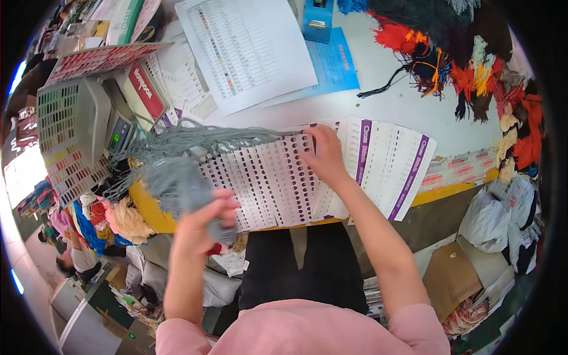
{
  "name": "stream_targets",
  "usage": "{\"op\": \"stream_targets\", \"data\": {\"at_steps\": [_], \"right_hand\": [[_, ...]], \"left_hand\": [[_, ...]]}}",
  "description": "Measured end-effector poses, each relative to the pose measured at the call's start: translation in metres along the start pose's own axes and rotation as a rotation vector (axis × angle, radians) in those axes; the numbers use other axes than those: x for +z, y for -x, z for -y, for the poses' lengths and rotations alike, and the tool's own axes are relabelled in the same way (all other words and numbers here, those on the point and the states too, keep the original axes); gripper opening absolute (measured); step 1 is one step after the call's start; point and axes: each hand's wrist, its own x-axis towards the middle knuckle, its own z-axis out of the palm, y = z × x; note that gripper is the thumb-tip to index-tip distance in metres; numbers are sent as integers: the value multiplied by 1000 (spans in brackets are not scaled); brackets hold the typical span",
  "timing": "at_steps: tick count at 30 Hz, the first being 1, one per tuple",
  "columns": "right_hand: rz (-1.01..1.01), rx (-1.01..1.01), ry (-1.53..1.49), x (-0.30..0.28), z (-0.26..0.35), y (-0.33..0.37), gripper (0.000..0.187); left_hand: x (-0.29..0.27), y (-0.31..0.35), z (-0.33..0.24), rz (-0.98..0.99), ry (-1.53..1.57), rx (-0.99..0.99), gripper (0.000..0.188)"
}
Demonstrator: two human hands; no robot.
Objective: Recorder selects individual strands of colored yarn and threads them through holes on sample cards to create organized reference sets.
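A thick hank of grey thread hangs from my left hand, whose fingers are wrapped round it; hand and hank are smeared by motion. More grey strands stretch rightward along the top of white cards punched with rows of holes. My right hand rests at the upper edge of these cards, its fingers closed at the right end of the strands. Its fingertips partly hide the strand ends. Further cards with purple stripes fan out to the right of my right wrist.
Colour sample boards and a small scale stand at the left. Printed sheets, a blue leaflet and a blue tape dispenser lie at the back. Colourful thread bundles cover the far right. A cardboard box stands below right.
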Motion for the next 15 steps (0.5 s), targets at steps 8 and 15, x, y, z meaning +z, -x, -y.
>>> {"op": "stream_targets", "data": {"at_steps": [8, 15], "right_hand": [[408, 666, -993, -34, 88, 15, 6], [328, 846, -1227, -40, 83, 20, 9]], "left_hand": [[51, -57, 46, 302, 139, -33, 47], [55, -55, 38, 360, 429, -185, 47]]}}
